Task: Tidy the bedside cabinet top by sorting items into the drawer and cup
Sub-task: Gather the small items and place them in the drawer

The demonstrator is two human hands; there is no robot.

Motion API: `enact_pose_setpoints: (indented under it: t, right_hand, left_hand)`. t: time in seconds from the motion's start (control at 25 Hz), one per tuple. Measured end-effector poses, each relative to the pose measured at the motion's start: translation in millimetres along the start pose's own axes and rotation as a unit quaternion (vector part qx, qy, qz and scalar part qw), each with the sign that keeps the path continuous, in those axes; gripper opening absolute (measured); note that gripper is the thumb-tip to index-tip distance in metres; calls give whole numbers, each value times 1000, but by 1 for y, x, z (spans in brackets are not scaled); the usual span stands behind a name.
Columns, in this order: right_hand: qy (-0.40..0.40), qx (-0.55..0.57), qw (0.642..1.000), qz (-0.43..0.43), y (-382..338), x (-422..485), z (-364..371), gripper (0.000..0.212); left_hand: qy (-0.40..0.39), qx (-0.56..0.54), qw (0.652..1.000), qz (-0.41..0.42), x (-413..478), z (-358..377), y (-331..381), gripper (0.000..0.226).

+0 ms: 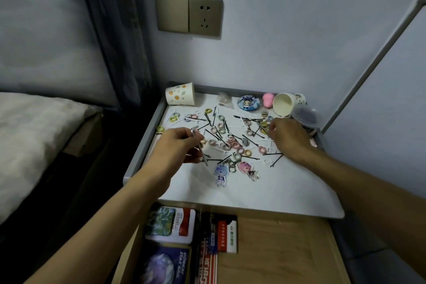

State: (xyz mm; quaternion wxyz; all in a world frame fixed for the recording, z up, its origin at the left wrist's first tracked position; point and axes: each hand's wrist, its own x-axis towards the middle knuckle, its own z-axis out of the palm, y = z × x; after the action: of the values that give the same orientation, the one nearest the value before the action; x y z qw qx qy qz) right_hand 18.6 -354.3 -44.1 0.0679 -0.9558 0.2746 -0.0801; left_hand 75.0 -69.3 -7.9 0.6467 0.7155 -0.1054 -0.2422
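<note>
L hand (pixel 177 145) is pinching a long silver metal clip (pixel 204 157) nr the 9 o'clock edge of the white cabinet top (pixel 265 191). R hand (pixel 288 138), 2 o'clock, is curling over small pastel hair rings (pixel 264 125); can't tell grip.

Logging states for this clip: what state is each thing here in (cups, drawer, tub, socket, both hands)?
Drawer: open.
Left cup: on its side.
Right cup: on its side, mouth toward camera.
Tub: seems lidded.
Socket: nothing plugged in.
Left hand: holds a silver clip.
Right hand: on hair ties, grip hidden.
</note>
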Motion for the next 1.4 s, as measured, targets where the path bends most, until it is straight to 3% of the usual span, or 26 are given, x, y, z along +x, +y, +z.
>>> enact_pose_setpoints:
  t: [0.2, 0.36, 0.48, 0.68, 0.84, 0.96, 1.4]
  right_hand:
    - [-12, -82, 996, 41, -20, 18, 9, 21]
    - [-30, -83, 995, 50, -23, 23, 5, 20]
    - [-35, -63, 996, 46, -24, 14, -10, 25]
    - [14, 152, 988, 6, -40, -34, -49, 14]
    - [-46, 292, 953, -70, -61, -122, -49, 6]
    - [-72, 370, 925, -42, -61, -146, -38, 9]
    - [-151, 415, 895, -69, -50, -142, -27, 9]
  left_hand:
    - [-14, -7, 1000, -1, 1, 0, -6, 13]
    - [-16, -16, 1000, 1, -1, 0, -8, 11]
    - [-31, -38, 999, -11, -4, 3, -9, 23]
    - [-76, -113, 989, -52, -15, 10, -11, 30]
    - [-127, -189, 969, -94, -27, 19, -15, 27]
    - [-144, -220, 958, -112, -36, 27, -19, 22]
    - [-131, -151, 975, -99, -39, 29, -26, 23]
